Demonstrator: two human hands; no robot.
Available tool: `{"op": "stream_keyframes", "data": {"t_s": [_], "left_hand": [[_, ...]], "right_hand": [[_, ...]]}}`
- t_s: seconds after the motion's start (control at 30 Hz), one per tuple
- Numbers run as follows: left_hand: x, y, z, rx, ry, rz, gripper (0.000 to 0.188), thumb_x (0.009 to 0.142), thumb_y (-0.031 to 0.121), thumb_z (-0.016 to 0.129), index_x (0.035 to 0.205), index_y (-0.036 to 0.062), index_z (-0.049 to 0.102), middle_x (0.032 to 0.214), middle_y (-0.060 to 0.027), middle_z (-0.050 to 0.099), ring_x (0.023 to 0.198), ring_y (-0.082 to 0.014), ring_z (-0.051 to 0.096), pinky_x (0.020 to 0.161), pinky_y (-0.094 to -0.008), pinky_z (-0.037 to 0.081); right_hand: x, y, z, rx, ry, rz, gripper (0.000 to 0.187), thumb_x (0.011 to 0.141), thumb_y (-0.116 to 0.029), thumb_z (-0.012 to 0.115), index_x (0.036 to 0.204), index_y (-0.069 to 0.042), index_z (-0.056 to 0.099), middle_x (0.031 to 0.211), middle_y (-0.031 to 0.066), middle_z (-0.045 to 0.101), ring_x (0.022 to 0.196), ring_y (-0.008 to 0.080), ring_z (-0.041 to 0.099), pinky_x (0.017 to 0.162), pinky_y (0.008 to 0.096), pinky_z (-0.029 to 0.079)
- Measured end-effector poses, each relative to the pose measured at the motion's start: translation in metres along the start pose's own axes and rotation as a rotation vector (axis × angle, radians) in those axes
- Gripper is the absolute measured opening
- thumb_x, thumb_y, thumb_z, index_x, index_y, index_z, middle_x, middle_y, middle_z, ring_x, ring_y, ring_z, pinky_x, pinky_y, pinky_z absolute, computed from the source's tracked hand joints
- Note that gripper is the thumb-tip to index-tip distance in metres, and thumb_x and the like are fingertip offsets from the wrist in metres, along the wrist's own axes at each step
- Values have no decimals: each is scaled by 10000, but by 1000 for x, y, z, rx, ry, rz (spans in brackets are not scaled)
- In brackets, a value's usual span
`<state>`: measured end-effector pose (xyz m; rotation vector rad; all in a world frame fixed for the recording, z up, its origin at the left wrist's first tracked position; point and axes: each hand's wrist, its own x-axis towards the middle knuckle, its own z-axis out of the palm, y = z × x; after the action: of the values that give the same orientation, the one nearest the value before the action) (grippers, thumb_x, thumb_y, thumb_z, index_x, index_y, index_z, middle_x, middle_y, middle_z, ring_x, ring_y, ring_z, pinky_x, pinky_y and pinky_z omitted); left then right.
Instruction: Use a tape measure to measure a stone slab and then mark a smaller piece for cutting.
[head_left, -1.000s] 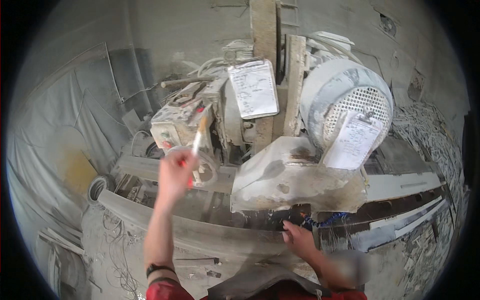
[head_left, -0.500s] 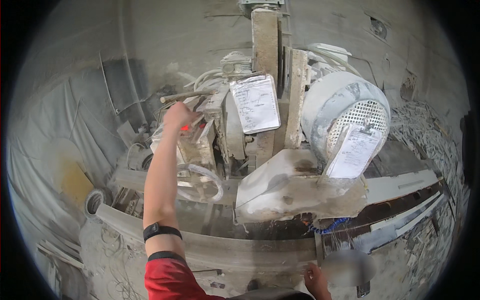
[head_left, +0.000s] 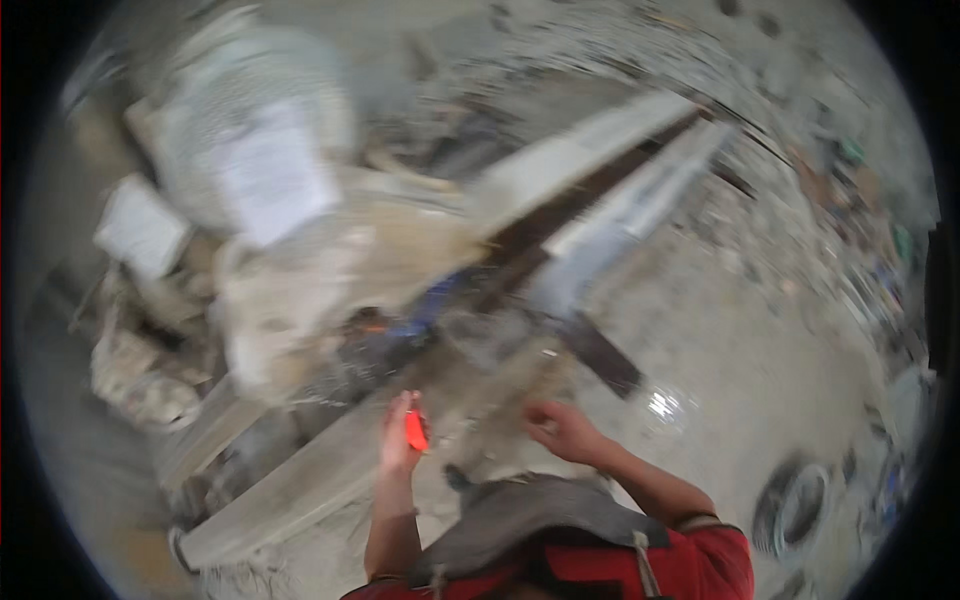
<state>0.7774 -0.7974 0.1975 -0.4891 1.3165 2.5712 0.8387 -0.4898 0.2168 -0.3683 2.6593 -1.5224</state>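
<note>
My left hand [head_left: 396, 440] is raised in front of the machine's long beam, its fingers round a small bright red-orange object [head_left: 416, 430]. Blur hides what kind of thing this is. To the right, my right hand [head_left: 562, 432] hovers above my grey apron [head_left: 540, 500] with its fingers curled in. Nothing shows between them. The two hands are apart. Beyond my left hand lies the dusty beam [head_left: 300, 480] along the machine's near side, and farther off a blue coiled hose [head_left: 430, 305].
The stone-dusted machine [head_left: 290, 310] stands at left with a rounded guard [head_left: 310, 70]. Two paper sheets hang there, one a white page [head_left: 270, 175], the other a smaller sheet [head_left: 145, 228]. Long pale slabs [head_left: 600, 130] run toward the back right. A coiled roll [head_left: 800, 505] lies at lower right.
The view has swung right, and the machine now sits at left. My left hand has come back from the machine's far left part, holding the red-orange object. My right hand is now farther into view.
</note>
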Motion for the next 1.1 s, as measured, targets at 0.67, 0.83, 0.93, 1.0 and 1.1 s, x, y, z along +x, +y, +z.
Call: {"op": "stream_keyframes", "data": {"t_s": [0.67,0.83,0.93,1.0,1.1], "left_hand": [[52,-385,427,901,-841,-403,736,935,642,491,1250,-24,489,958,-201,677,874,-256,663,778,-349,509],[130,-367,469,1002,-773,-449,718,895,647,554,1240,18,533,976,-198,664,931,-270,650,823,-366,492],[168,-348,480,944,-772,-221,445,988,470,517,1157,63,584,922,-90,642,867,-210,609,783,-346,465],[188,-353,479,900,-700,-210,404,1004,421,498,1148,52,578,901,-88,641,851,-196,610,773,-336,470],[227,-363,476,772,-430,-197,316,1022,315,487,1122,27,571,855,-85,636,800,-169,617,733,-316,489]], "right_hand": [[-127,256,-335,363,-59,518,218,883,-83,679,1038,20,567,909,60,638,820,122,606,781,287,513],[-42,283,-481,577,194,557,202,782,113,578,816,-72,504,862,16,535,802,125,534,716,281,486],[32,288,-548,724,253,513,157,788,62,529,811,-90,497,853,51,545,731,148,563,697,287,487],[83,295,-550,718,210,496,33,911,-58,561,900,-66,530,881,57,585,714,146,589,679,280,493],[175,330,-552,590,89,477,124,970,-160,582,971,-39,555,892,58,605,739,144,610,666,283,500]]}}
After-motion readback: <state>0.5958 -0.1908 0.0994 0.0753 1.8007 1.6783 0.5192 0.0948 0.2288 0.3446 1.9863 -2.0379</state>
